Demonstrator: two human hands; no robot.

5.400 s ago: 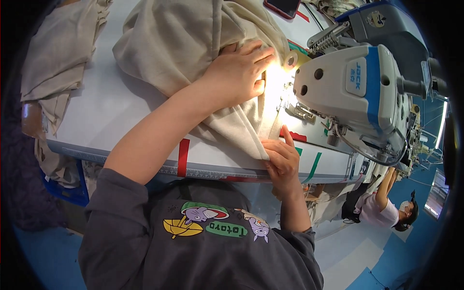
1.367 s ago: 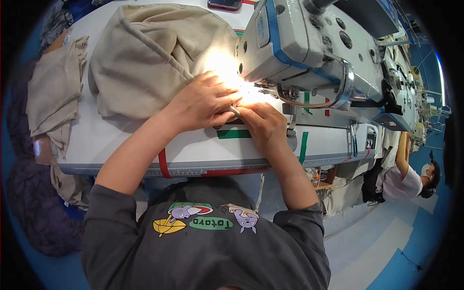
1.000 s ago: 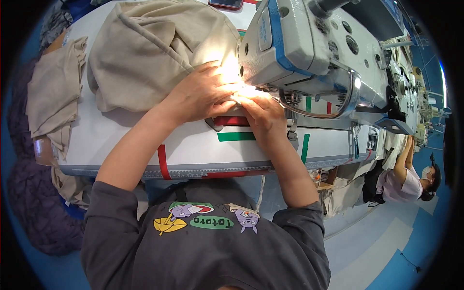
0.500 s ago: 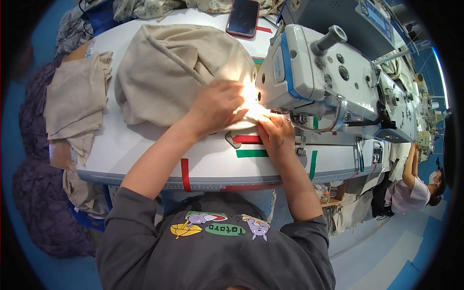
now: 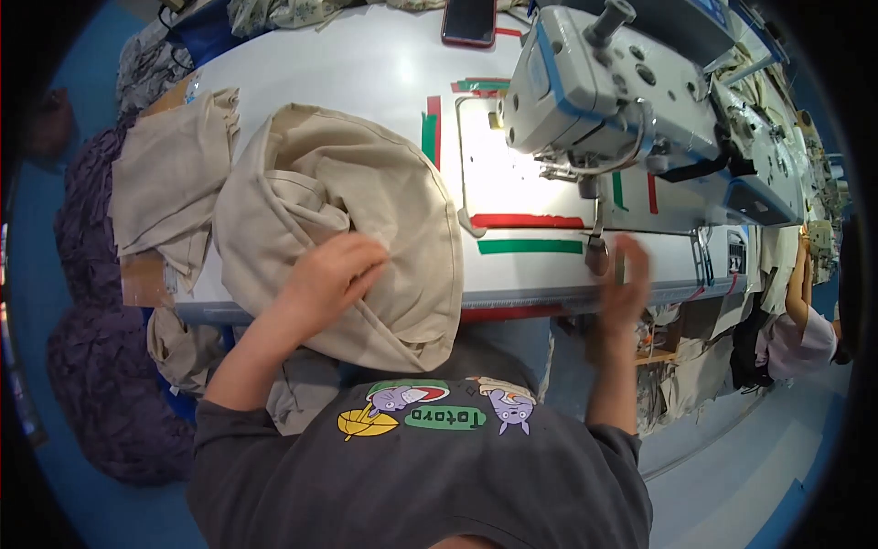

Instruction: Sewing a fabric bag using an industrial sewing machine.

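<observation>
A loose beige cloth piece (image 5: 412, 210) lies bunched in a round, hollow shape on the white sewing table (image 5: 338, 64), its near part hanging over the front edge. My left hand (image 5: 331, 279) is closed on a fold of that cloth, its fingertips pinched together. To the right, my right hand (image 5: 626, 288) is at the table's front edge, smeared by motion. Its thumb and fingers look apart, with nothing visible between them. The white and blue sewing machine (image 5: 585, 91) stands beyond it, and its lit needle plate area has no cloth on it.
Folded beige cloth pieces (image 5: 174, 174) are stacked at the left. A phone (image 5: 468, 23) lies at the back. Red and green tape strips (image 5: 530, 246) mark the tabletop. Dark purple cloth heaps (image 5: 110, 393) sit at far left. Another person (image 5: 796, 339) works at far right.
The beige cloth has come away from the needle area, toward me and over the table edge, with my left hand on it. My right hand has left the cloth and moved right.
</observation>
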